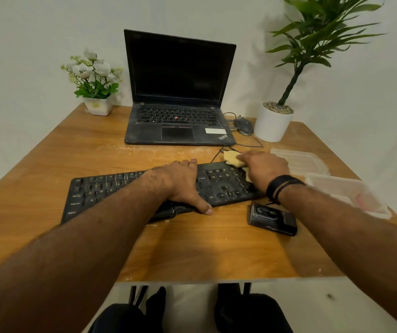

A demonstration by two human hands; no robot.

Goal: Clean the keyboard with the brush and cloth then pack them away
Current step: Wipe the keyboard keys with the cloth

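The wooden table (77, 145) stands against a plain white wall and shows pale dust streaks. On it the black keyboard (111, 191) lies; the left hand (180, 181) rests flat over it, fingers together. The right hand (262, 168) presses the yellow cloth (232, 158) on its right end.

Bare forearms (sleeveless), black bands (279, 188) on right wrist.
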